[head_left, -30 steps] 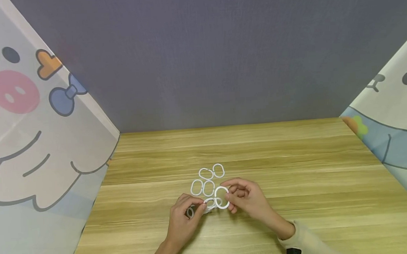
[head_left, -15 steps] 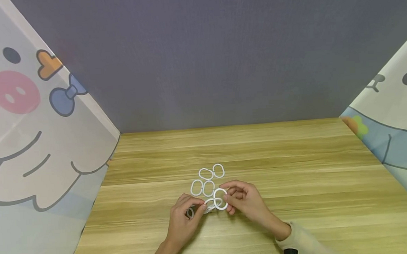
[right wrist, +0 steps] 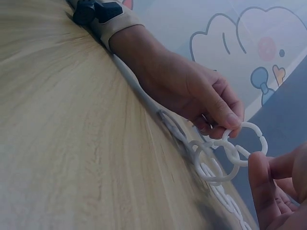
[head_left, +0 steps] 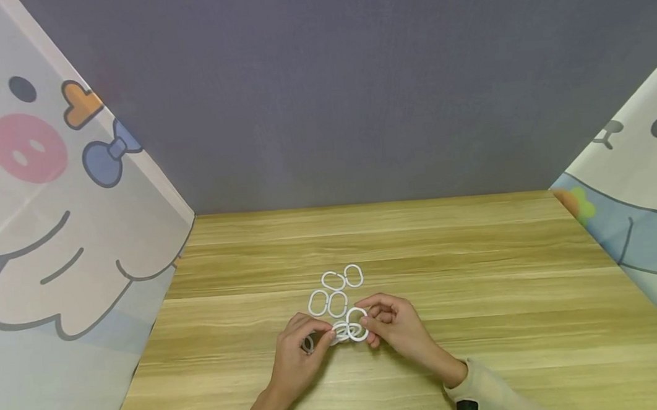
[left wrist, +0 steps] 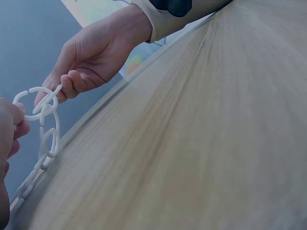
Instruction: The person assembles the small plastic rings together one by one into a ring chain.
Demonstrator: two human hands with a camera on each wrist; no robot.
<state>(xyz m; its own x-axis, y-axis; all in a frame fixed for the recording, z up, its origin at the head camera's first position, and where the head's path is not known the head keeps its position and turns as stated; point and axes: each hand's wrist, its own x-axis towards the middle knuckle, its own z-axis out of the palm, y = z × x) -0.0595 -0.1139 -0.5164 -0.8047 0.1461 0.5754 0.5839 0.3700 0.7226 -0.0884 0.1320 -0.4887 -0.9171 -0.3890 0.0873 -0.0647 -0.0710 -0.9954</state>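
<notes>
- Clearly, your left hand (head_left: 300,354) is clamped, thumb and forefinger together, on a white ring (head_left: 339,323) low over the near middle of the counter (head_left: 510,263).
- Your right hand (head_left: 400,326) pinches an upright ring (head_left: 356,309) by its right side, with the thumb in front.
- Those two rings overlap between your hands; you cannot tell from these views whether they are hooked together.
- Just beyond your fingers, four loose rings (head_left: 329,303) lie flat on the counter, in two side-by-side pairs.
- Another ring (head_left: 311,342) shows partly hidden behind your left hand.
- Your right sleeve (head_left: 477,383) is pale, with a black strap (head_left: 467,409) at its lower edge.
- A grey wall (head_left: 367,91) stands behind, between cartoon-printed side panels (head_left: 24,246).
</notes>
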